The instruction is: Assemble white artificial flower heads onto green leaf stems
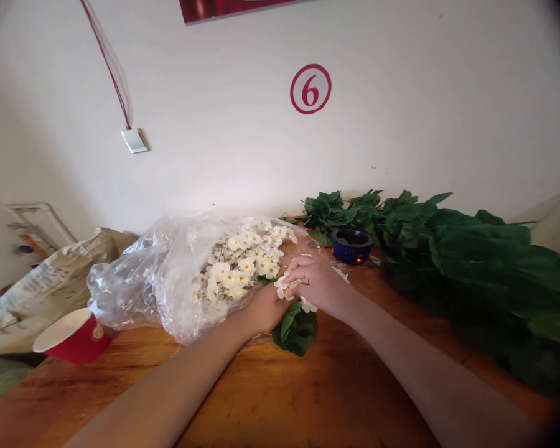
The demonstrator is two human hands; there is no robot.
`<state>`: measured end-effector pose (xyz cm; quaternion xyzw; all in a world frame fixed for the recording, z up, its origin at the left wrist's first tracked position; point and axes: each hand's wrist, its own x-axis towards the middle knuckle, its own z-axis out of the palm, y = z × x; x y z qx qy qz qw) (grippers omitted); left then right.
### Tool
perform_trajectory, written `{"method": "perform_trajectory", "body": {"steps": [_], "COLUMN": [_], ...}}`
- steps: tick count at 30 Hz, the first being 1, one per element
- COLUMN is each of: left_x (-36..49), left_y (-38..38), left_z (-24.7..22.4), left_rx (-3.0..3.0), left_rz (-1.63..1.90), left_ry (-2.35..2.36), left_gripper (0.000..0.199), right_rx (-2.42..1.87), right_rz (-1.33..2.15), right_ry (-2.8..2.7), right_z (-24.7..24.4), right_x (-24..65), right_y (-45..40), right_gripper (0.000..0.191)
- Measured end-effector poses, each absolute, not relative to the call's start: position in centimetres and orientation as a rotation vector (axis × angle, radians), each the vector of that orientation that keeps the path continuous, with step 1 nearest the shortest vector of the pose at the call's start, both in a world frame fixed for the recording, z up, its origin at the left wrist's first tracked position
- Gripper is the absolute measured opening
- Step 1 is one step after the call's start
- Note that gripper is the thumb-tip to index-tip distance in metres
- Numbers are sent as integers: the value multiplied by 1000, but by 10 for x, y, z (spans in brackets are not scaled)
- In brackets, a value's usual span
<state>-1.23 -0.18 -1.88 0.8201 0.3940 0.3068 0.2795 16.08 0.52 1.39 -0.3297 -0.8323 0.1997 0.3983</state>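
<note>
Against a white wall (pixel 224 168), on a wooden table (pixel 280 386), lie one plastic bag (pixel 135 280) of white flowers (pixel 238 261), one tipped red cup (pixel 72 336), one blue container (pixel 351 244) and one long heap of green leaves (pixel 476 261). Both forearms angle inward, hands together: the right hand (pixel 317 285) and left hand (pixel 266 309) hold one small white flower sprig (pixel 287 287) above a green leaf bunch (pixel 295 330).

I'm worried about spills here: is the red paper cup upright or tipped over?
Tipped over: the red paper cup lies on its side on the wooden table, its pale mouth facing left.
</note>
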Motion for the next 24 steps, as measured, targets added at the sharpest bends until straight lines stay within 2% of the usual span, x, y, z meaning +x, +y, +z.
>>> {"method": "perform_trajectory", "body": {"steps": [18,24], "left_x": [-8,-9], "left_y": [-7,-5], "left_z": [-10,-10], "left_rx": [2153,2170], "left_rz": [816,779], "left_ry": [1030,1093], "left_gripper": [27,30], "right_rx": [-728,-800], "right_rz": [246,353], "right_ry": [-2210,-2032], "right_z": [8,12], "right_x": [154,156], "right_y": [3,8], "right_gripper": [30,21]}}
